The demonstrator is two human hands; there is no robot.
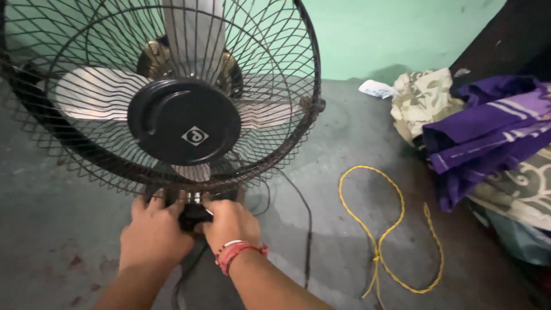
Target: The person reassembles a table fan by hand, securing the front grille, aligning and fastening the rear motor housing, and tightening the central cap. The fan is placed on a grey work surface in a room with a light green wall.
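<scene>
Hands: two in shot, left hand (154, 229) and right hand (229, 223) side by side, fingers curled onto the fan's black base (194, 216), which sits between them; whether either truly grips it, I cannot tell
Wrist: red and white bands (235, 252) on the right one
Floor: bare grey concrete (338, 132), scuffed, with a few reddish spots at the near left
Cords: one thin black cable (307, 229) trailing beside the right arm, one yellow rope (383, 229) looped well to the right
Fan: one table fan (172, 92) right above the hands, black wire cage, pale blades, black hub
Cloth: a heap at the right, purple fabric (488, 132) over patterned cream pieces
Wall: pale green (390, 34) at the back
</scene>
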